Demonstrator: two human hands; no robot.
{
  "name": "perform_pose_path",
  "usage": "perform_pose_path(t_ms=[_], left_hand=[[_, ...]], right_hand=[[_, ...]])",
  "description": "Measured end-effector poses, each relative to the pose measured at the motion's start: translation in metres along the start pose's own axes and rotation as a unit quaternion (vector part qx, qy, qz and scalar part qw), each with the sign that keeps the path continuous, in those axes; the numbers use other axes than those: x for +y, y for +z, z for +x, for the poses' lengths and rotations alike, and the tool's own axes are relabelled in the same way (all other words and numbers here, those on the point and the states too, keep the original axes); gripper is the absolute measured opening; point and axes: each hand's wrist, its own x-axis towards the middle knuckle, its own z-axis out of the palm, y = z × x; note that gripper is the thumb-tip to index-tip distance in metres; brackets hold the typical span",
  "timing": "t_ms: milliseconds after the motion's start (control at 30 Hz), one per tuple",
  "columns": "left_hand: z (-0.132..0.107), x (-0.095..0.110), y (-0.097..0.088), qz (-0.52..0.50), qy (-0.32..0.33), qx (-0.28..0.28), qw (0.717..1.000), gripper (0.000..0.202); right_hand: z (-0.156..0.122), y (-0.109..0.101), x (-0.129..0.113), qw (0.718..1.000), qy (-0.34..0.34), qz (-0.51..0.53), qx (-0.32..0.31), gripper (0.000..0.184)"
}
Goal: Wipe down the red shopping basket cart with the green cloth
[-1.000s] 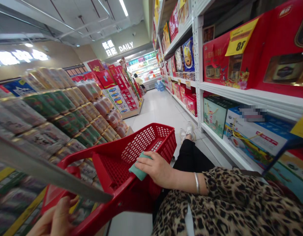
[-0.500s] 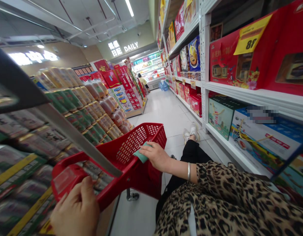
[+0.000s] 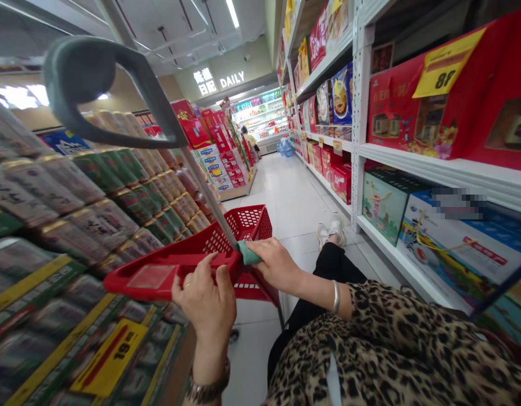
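A red rolling shopping basket (image 3: 193, 239) stands tilted in front of me, with holes in its sides. Its grey pull handle (image 3: 171, 127) rises toward the upper left on a metal pole. My left hand (image 3: 212, 296) is at the basket's near end, its fingers curled over the red rim beside a clear label panel. In my right hand (image 3: 277, 262) is a folded green cloth (image 3: 247, 254), pressed against the rim close to the foot of the pole. The part of the cloth under my fingers is hidden.
Stacked packs of cans (image 3: 104, 225) line the left side, with a yellow price tag (image 3: 112, 355). White shelves (image 3: 362, 113) with gift boxes run along the right. A tiled aisle (image 3: 281, 186) leads to a lit fridge, with a person (image 3: 250, 138) near it.
The basket has swung round, and its pull handle has come further into view. My left hand has shifted right along the rim. The cloth now lies nearer the pole's foot.
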Motion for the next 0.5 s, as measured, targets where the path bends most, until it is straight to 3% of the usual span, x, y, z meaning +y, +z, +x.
perform_pose_path(t_ms=[167,267,367,433,500], left_hand=[[-0.001,0.021,0.011,-0.178,0.007,0.010,0.984,0.067],[0.002,0.030,0.014,-0.321,-0.003,0.021,0.947,0.072],[0.008,0.033,0.014,-0.411,-0.024,0.013,0.911,0.061],[0.016,0.026,0.011,-0.385,-0.024,0.023,0.922,0.053],[0.030,0.009,0.005,-0.276,-0.022,0.050,0.960,0.046]], right_hand=[[-0.002,-0.019,-0.011,0.999,-0.027,-0.005,0.039,0.047],[-0.002,-0.030,-0.019,0.996,-0.057,-0.037,0.054,0.052],[-0.003,-0.036,-0.025,0.992,-0.073,-0.087,0.059,0.047],[-0.004,-0.035,-0.026,0.986,-0.092,-0.127,0.060,0.043],[-0.003,-0.033,-0.023,0.978,-0.110,-0.165,0.059,0.040]])
